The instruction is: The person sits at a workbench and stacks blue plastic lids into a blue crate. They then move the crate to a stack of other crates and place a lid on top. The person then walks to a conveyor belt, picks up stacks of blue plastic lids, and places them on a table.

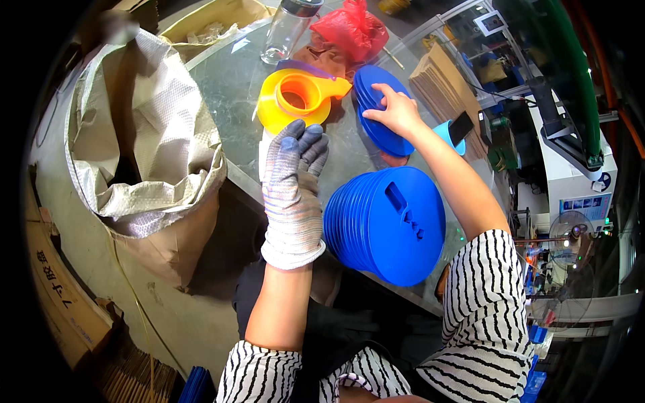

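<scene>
My left hand [295, 181] wears a grey-white glove with darker fingertips. Its fingers point away from me, just in front of a yellow ring-shaped piece [270, 113] that has an orange hub; nothing shows clearly in its grasp. A narrow white strip [263, 158] shows beside the glove. My bare right hand [398, 114] reaches over a small leaning stack of blue plastic discs [386, 136], thumb and fingers apart against the top one. Nearer to me lies a thicker stack of blue discs [410, 228], its front face slotted.
A large woven sack [161, 221] stands open at left. On the grey table [232, 87] are a clear jar [282, 33], a red plastic bag [353, 30] and a light-blue holder [449, 136] with a phone [460, 127]. Cardboard sheets [443, 84] and a fan [571, 235] are at right.
</scene>
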`<state>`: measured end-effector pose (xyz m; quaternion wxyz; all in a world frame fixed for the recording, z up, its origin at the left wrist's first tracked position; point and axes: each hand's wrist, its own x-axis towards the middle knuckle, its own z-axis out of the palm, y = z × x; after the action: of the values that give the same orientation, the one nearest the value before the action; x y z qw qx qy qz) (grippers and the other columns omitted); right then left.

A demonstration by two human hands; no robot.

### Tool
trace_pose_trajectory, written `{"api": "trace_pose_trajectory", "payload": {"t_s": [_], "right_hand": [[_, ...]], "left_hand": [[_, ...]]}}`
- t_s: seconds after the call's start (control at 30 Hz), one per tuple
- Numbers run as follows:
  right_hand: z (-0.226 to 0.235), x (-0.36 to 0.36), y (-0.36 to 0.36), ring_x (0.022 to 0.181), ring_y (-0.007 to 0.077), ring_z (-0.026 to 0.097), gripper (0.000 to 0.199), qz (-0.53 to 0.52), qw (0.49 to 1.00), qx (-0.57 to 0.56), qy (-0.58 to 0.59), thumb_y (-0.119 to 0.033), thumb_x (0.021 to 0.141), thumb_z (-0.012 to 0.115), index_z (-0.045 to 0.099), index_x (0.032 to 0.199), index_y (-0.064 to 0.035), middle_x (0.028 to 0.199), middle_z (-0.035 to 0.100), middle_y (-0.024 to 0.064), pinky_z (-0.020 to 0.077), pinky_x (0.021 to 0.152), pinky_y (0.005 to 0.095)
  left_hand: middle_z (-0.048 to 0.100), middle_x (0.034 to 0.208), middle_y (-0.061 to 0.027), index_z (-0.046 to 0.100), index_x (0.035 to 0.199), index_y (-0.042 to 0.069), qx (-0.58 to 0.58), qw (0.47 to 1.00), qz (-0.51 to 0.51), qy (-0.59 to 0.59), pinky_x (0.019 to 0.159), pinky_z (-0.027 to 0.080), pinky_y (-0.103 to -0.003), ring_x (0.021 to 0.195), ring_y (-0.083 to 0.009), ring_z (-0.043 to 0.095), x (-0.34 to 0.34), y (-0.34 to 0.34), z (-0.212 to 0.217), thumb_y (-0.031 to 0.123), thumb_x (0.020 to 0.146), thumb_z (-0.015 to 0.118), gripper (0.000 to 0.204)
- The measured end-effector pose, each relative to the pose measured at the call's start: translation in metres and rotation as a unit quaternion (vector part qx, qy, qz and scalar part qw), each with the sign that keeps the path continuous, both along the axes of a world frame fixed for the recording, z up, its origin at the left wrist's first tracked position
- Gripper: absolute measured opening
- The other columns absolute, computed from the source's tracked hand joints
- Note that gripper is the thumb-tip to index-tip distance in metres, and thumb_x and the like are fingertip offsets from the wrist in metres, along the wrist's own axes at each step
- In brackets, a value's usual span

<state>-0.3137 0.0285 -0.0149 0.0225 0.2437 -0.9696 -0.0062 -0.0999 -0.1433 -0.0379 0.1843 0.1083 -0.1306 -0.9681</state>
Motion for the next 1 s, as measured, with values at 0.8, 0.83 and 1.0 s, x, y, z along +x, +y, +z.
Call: {"api": "trace_pose_trajectory", "payload": {"t_s": [0.8, 0.83, 1.0], "right_hand": [[0.027, 0.004, -0.015, 0.105, 0.0307, 0.059, 0.08, -0.08, 0.987, 0.091, -0.105, -0.026, 0.064, 0.07, 0.038, 0.136, -0.0205, 0.11, 0.064, 0.0111, 0.0299, 0.093, 0.0526], [0.035, -0.001, -0.006, 0.104, 0.0292, 0.059, 0.079, -0.074, 0.99, 0.055, -0.106, -0.025, 0.064, 0.072, 0.04, 0.135, -0.0202, 0.109, 0.064, 0.0097, 0.0286, 0.093, 0.0555], [0.11, -0.01, 0.046, 0.102, 0.0189, 0.059, 0.066, -0.094, 0.901, -0.271, -0.325, -0.003, 0.072, 0.066, 0.042, 0.133, -0.0082, 0.114, 0.06, 0.0104, 0.0449, 0.092, 0.0344]], "left_hand": [[0.055, 0.117, -0.0159, 0.046, 0.125, 0.001, 0.019, 1.0, 0.001, -0.008, 0.1, 0.038, -0.038, 0.107, -0.0263, 0.054, 0.002, -0.004, -0.003, 0.032, 0.09, 0.054, 0.048], [0.055, 0.117, -0.0159, 0.046, 0.126, 0.001, 0.018, 1.0, -0.004, -0.009, 0.1, 0.038, -0.038, 0.107, -0.0262, 0.054, 0.002, -0.003, -0.004, 0.032, 0.09, 0.054, 0.048], [0.054, 0.119, -0.0163, 0.046, 0.125, 0.0, 0.035, 0.999, -0.014, -0.002, 0.1, 0.039, -0.038, 0.109, -0.0272, 0.053, 0.0, -0.003, -0.002, 0.029, 0.091, 0.052, 0.044]]}}
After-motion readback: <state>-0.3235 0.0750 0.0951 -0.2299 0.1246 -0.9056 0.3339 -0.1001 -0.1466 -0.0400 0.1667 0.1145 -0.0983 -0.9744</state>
